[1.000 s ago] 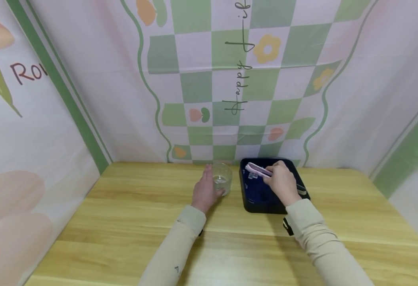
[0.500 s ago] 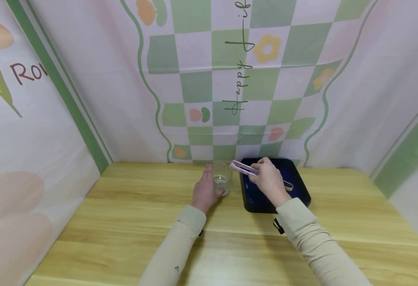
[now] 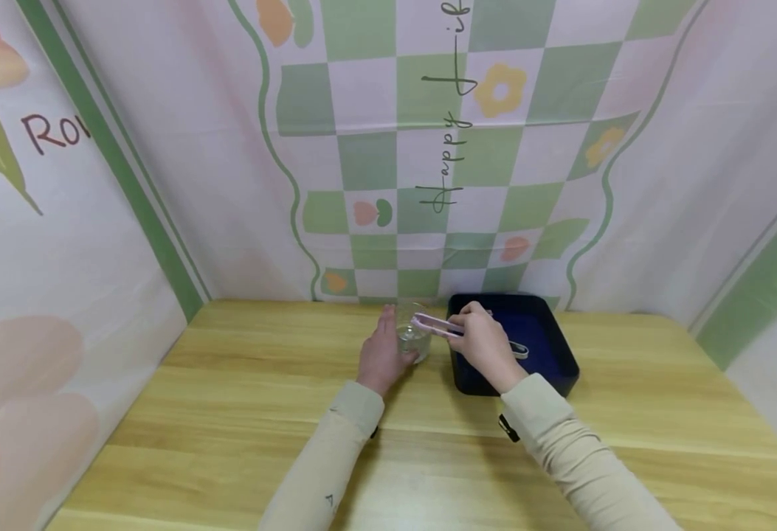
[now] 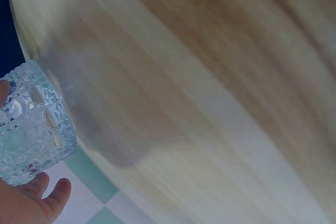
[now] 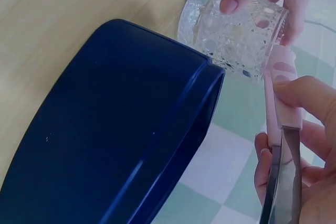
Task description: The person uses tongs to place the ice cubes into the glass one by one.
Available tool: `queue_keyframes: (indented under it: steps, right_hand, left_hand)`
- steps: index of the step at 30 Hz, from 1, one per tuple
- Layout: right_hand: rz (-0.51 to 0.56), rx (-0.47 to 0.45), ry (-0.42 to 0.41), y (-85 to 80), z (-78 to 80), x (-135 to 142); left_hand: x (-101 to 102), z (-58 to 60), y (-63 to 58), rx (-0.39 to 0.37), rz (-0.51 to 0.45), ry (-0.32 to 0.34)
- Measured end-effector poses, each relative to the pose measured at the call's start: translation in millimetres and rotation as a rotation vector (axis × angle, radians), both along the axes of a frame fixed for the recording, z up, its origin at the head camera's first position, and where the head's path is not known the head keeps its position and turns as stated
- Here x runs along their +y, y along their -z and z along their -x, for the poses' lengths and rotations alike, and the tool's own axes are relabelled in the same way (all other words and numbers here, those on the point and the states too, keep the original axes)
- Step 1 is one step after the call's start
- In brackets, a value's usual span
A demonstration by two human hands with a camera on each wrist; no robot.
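My left hand [image 3: 381, 355] holds a clear textured drinking glass [image 3: 412, 345] from its left side, with the thumb on its front in the right wrist view. The glass [image 5: 231, 27] stands at the back of the table. In my right hand [image 3: 485, 345] is a pair of tongs [image 3: 436, 325] with pale pink ends and a metal bow. Their pink tips [image 5: 282, 61] are at the mouth of the glass. Whether anything is between the tips cannot be made out. The right hand is over the left part of a dark blue tray [image 3: 564, 372].
The deep-walled tray [image 5: 105, 103] stands just right of the glass, with a small pale bit [image 3: 490, 313] near its back. A patterned cloth [image 3: 421, 254] hangs behind the wooden table [image 3: 229, 391]; another cloth wall is at the left.
My right hand has moved left with the tongs, from over the tray to the mouth of the glass. The left hand and glass have stayed put.
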State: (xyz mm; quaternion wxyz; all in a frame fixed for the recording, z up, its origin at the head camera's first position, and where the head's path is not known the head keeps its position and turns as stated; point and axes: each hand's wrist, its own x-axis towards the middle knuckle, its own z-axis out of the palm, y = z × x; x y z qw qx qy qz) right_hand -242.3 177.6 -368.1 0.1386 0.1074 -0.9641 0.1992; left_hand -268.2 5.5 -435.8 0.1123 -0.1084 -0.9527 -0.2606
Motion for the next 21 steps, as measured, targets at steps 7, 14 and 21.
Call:
queue_keyframes:
  steps: [7,14,21]
  right_hand:
    - [-0.018,-0.028,-0.003,-1.2,-1.0,-2.7]
    - [-0.024,-0.028,0.000,-3.0,-1.1,-3.6]
    - [-0.005,0.004,-0.009,-5.1,-1.5,-1.8]
  left_hand:
    - [0.0,-0.6,-1.3,0.002,0.003,0.002]
    - [-0.2,-0.4,-2.1,-0.005,0.001,0.006]
    - [-0.4,-0.7,-0.9,0.002,-0.002,0.008]
